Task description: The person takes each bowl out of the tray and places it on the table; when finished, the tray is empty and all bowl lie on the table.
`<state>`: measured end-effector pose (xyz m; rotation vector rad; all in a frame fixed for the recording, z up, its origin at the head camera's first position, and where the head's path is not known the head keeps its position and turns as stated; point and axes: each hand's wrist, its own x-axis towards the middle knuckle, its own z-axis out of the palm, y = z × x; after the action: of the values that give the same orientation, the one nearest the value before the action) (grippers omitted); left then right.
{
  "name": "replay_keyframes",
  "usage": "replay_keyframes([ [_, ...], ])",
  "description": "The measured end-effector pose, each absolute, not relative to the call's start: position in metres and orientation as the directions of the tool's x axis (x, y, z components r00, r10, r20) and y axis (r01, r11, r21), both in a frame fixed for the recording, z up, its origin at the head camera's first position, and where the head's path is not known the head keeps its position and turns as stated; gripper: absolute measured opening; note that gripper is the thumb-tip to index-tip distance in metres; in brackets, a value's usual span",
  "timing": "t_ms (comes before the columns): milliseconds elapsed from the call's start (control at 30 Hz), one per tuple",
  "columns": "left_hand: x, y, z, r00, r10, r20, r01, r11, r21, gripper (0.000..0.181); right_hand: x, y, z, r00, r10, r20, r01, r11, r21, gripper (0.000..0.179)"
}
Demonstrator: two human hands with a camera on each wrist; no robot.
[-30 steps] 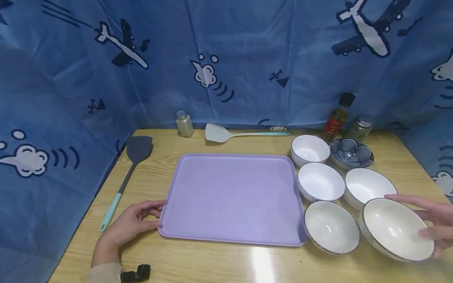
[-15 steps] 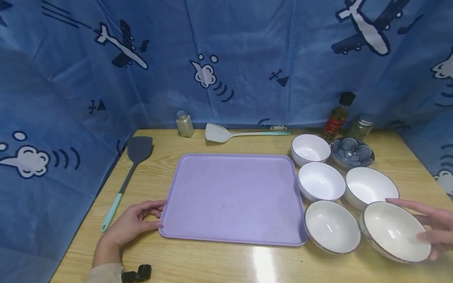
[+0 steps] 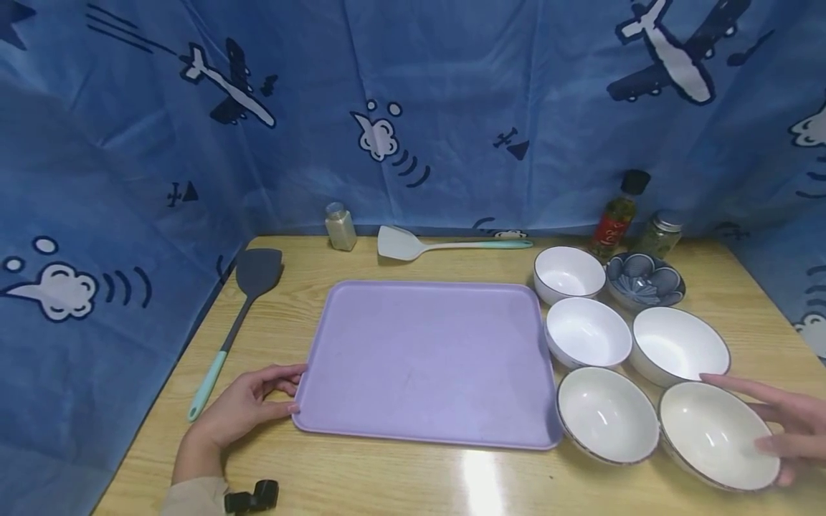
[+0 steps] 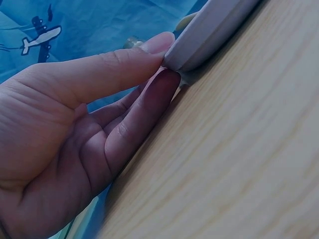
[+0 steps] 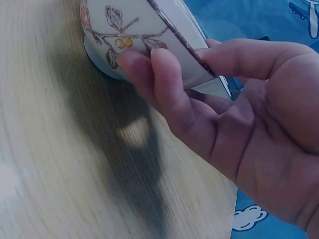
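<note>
My left hand (image 3: 239, 412) pinches the near left edge of a lavender tray (image 3: 426, 362), thumb on the rim and fingers below, as the left wrist view shows. At the far right, my right hand (image 3: 790, 423) grips a cream bowl (image 3: 716, 433) by its rim and side. In the right wrist view this bowl (image 5: 117, 25) shows a painted branch with yellow berries and a dark rim; the thumb hooks over the rim and fingers press the outside. A similar cream bowl (image 3: 606, 416) stands right beside it, along the tray's right edge.
White bowls (image 3: 589, 333) and a blue patterned bowl (image 3: 645, 281) cluster right of the tray. Behind stand an oil bottle (image 3: 613, 218) and a lidded jar (image 3: 660, 234). A white spatula (image 3: 400, 244), a shaker (image 3: 340, 228) and a dark spatula (image 3: 258, 272) lie around the tray.
My right hand has brought the cream bowl slightly left and nearer to me, close against the neighbouring cream bowl. My left hand keeps its hold on the tray.
</note>
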<state>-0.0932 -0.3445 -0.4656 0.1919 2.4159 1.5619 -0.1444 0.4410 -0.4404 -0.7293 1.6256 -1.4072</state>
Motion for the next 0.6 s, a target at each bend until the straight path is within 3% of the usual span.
replay_keyframes([
  [233,-0.096,-0.344,-0.464,-0.956,0.248,-0.155,-0.036,0.423,0.905,0.061,-0.142,0.437,-0.439,-0.488,-0.848,-0.205,0.059,0.202,-0.978,0.087],
  [433,-0.099,-0.347,-0.463,-0.957,0.24,-0.165,-0.049,0.428,0.902,0.061,-0.133,0.426,-0.439,-0.62,-0.765,-0.171,-0.065,0.268,-0.961,0.086],
  [600,-0.102,-0.349,-0.458,-0.955,0.236,-0.179,-0.048,0.474,0.879,0.059,-0.123,0.423,-0.444,-0.725,-0.661,-0.194,-0.066,0.347,-0.936,0.086],
])
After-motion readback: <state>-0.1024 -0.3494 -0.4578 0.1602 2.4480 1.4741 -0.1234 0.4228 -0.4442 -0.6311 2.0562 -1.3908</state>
